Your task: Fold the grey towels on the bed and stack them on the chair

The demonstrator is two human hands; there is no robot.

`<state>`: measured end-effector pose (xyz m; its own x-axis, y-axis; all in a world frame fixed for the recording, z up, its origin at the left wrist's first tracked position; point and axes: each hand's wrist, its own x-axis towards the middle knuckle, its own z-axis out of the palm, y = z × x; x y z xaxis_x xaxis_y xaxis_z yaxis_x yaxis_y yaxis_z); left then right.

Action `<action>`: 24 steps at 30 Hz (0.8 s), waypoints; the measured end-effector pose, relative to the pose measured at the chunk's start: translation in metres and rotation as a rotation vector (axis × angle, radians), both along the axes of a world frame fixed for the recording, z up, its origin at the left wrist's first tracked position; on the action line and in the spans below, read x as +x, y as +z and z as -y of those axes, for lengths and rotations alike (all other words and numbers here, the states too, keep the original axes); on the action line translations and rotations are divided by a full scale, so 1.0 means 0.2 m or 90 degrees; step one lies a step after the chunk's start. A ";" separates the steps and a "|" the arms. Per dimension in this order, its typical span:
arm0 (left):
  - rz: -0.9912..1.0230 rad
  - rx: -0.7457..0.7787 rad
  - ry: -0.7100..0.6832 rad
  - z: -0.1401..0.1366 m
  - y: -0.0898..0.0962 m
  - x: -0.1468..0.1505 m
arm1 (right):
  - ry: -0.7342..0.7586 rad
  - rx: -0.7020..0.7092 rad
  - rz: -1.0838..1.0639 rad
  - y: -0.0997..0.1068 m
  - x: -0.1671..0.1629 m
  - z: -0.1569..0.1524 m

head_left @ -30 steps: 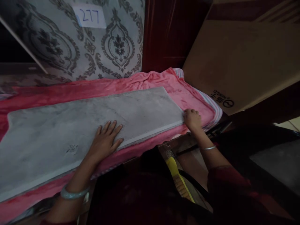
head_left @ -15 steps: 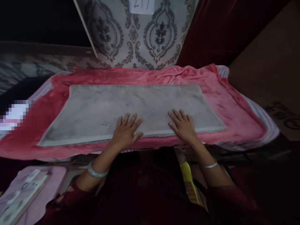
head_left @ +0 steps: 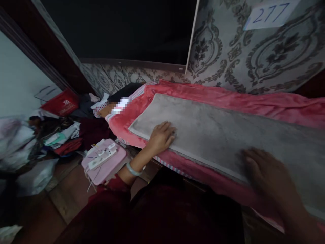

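Observation:
A grey plush cloth [head_left: 203, 125], rectangular with a pale edge, lies spread flat on a pink fleece blanket [head_left: 137, 118]. My left hand [head_left: 161, 138] rests palm down near the cloth's left front part, fingers stretched out and holding nothing. A pale bangle [head_left: 133, 169] circles that wrist. Over the front right part of the cloth is my right hand [head_left: 266, 173], somewhat blurred, its fingers extended with nothing seen in them. Whether its palm presses on the cloth, I cannot tell.
Behind the blanket hangs a dark television [head_left: 122, 30] on patterned wallpaper, beside a paper marked 277 [head_left: 271, 15]. A power strip [head_left: 103, 159] lies on a pink stool [head_left: 119, 157] at the left. Clothes [head_left: 66, 139] and a red bag [head_left: 62, 103] are piled beyond it.
The view has swung left, bringing the stool and clothes pile further into sight. My left hand has moved toward the cloth's left end. My right hand is now blurred by motion.

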<state>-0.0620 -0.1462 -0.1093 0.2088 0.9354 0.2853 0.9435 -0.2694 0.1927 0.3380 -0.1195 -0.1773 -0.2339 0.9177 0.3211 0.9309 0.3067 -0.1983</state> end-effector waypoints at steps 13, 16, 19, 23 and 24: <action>-0.137 -0.117 0.377 0.02 -0.05 -0.43 | 0.070 0.039 0.103 -0.07 -0.29 -0.06; -0.162 -0.112 0.404 -0.05 0.00 -0.46 | 0.063 0.029 0.112 -0.05 -0.32 -0.06; -0.173 -0.095 0.261 -0.18 0.02 -0.40 | 0.058 0.033 0.114 -0.05 -0.33 -0.07; -0.163 -0.106 -0.014 -0.36 -0.01 -0.28 | 0.058 0.037 0.114 -0.07 -0.34 -0.07; -0.162 -0.103 -0.042 -0.39 -0.03 -0.26 | 0.058 0.036 0.115 -0.08 -0.33 -0.07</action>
